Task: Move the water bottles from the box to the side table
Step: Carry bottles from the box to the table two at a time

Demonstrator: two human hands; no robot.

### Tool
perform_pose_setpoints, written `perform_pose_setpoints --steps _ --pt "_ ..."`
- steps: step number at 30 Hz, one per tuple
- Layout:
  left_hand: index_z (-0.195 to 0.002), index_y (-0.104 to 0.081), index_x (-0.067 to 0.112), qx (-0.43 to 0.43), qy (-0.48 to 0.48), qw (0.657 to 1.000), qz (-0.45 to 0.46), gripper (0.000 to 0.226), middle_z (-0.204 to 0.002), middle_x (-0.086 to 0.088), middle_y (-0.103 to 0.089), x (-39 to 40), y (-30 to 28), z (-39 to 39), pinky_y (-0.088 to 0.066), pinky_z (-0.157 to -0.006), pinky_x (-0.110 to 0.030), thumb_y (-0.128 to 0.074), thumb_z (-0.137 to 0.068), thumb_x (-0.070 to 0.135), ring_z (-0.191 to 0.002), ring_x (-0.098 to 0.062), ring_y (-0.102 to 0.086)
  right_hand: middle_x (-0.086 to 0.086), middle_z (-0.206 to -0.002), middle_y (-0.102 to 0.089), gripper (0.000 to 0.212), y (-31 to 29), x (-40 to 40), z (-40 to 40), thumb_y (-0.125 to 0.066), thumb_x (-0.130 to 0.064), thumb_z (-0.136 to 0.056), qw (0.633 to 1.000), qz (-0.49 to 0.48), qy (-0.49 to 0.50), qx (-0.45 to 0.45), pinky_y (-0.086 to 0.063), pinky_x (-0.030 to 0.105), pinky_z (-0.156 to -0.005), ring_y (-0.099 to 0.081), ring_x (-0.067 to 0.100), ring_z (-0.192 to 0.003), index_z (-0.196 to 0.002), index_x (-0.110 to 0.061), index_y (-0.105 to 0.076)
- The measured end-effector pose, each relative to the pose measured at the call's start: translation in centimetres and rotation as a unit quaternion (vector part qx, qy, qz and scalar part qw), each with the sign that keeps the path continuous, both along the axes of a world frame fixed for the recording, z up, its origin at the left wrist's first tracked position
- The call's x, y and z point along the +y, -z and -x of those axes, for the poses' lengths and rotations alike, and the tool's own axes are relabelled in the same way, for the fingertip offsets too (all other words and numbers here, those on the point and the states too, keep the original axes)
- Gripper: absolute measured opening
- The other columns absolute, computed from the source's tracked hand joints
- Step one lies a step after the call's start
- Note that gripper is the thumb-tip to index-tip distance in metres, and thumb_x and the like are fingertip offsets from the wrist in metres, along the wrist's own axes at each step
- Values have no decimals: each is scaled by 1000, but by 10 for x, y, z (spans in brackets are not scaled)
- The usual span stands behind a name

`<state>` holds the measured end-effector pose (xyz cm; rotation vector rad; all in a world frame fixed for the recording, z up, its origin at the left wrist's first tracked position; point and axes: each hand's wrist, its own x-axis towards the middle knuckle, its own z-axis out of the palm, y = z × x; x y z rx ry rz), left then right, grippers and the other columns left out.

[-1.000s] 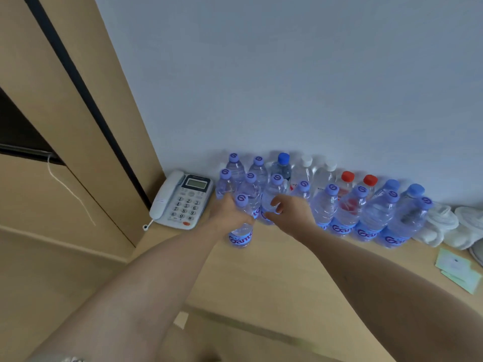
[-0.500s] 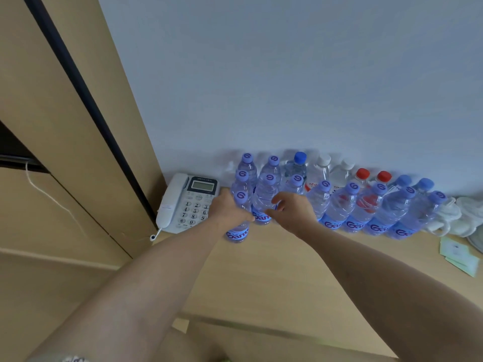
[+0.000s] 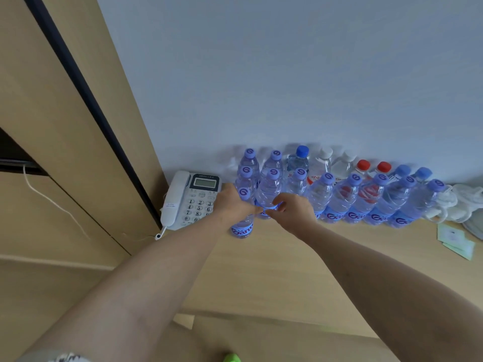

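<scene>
Several water bottles with purple caps (image 3: 352, 202) stand in rows against the wall on the wooden side table (image 3: 261, 270), with blue-, white- and red-capped bottles behind them. My left hand (image 3: 231, 202) grips one purple-capped bottle (image 3: 243, 228), which stands upright just in front of the rows at their left end. My right hand (image 3: 292, 211) has its thumb and fingers curled round the lower part of the neighbouring bottle (image 3: 268, 190), upright in the second row. The box is out of view.
A white desk phone (image 3: 193, 197) sits left of the bottles, close to my left hand. White cups (image 3: 460, 205) and paper cards (image 3: 454, 239) lie at the right end. A wooden panel (image 3: 65, 126) rises on the left. Something green (image 3: 231, 357) shows at the bottom edge.
Both hands have carried their bottles a little back toward the rows. The right hand's fingers look looser on its bottle. The left hand keeps its grip.
</scene>
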<state>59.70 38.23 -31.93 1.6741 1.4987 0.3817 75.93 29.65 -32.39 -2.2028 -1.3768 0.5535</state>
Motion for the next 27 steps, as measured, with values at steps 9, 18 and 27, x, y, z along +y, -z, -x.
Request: perform_pose_setpoints --steps 9,18,27 --pt "-127 -56 19 144 83 957 -237 70 -123 -7 -60 -40 -58 -36 -49 -92 -43 -80 -71 53 -116 -34 -52 -1 -98 -72 31 -41 -52 -34 -78 -36 -85 999 -21 11 -38 -47 30 -71 -67 23 -94 -111 -22 -70" --pt "-137 -54 24 142 240 918 -280 72 -133 -7 -58 -169 -74 -159 -48 -97 -44 -78 -74 51 -126 -35 -48 4 -122 -66 47 -56 -217 -124 -78 -41 -84 990 -9 130 -59 -49 35 -90 -62 24 -113 -125 -22 -66" --pt "-137 -51 28 127 452 838 -278 69 -140 -4 -52 -408 -62 -316 -45 -101 -41 -68 -75 52 -130 -32 -45 0 -110 -59 47 -50 -494 -215 -74 -45 -86 932 34 356 -60 -44 32 -80 -60 24 -107 -128 -25 -63"
